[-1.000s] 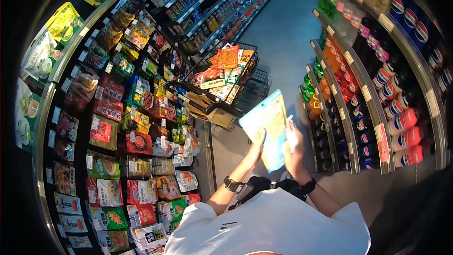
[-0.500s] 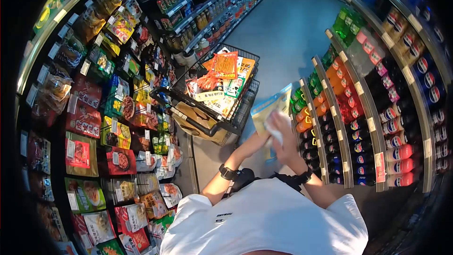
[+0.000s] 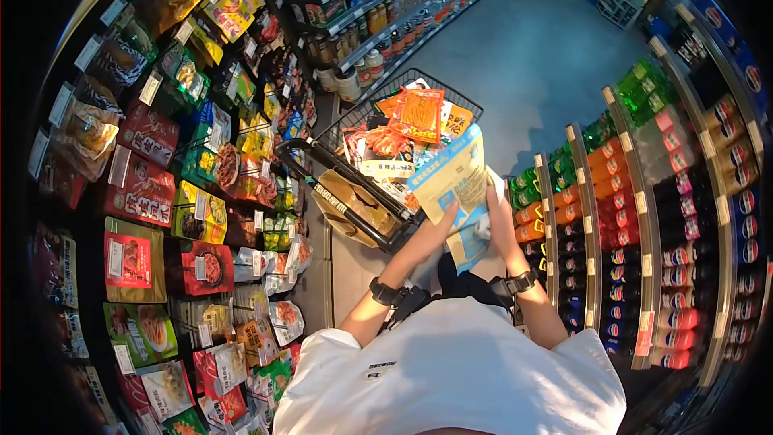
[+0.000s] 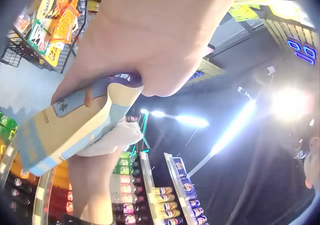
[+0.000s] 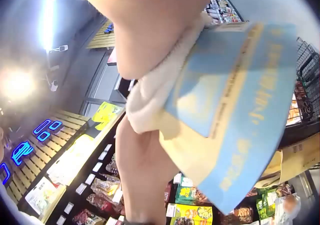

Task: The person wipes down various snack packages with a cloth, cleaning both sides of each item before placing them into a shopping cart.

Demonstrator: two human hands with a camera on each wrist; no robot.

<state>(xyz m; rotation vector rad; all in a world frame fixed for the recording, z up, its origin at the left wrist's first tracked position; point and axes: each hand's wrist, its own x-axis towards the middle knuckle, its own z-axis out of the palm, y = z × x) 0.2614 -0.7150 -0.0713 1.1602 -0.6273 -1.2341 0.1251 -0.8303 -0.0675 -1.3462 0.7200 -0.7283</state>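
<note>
A light blue and cream pouch is held up between both hands in front of the white shirt. My left hand grips its lower left part, and the left wrist view shows the pouch bent beside that hand. At the pouch's right edge, my right hand holds a white cloth. From the right wrist, the cloth lies bunched between my right hand and the pouch; most right fingertips are hidden.
A black wire cart filled with snack packets stands just ahead, its handle towards me, with a brown paper bag under the handle. Hanging food packs line the left; shelves of soda bottles line the right.
The cart appears closer to the pouch as the head view has shifted. My right hand, earlier across the pouch's face with the cloth, is now at its right edge; the pouch's printed face shows more.
</note>
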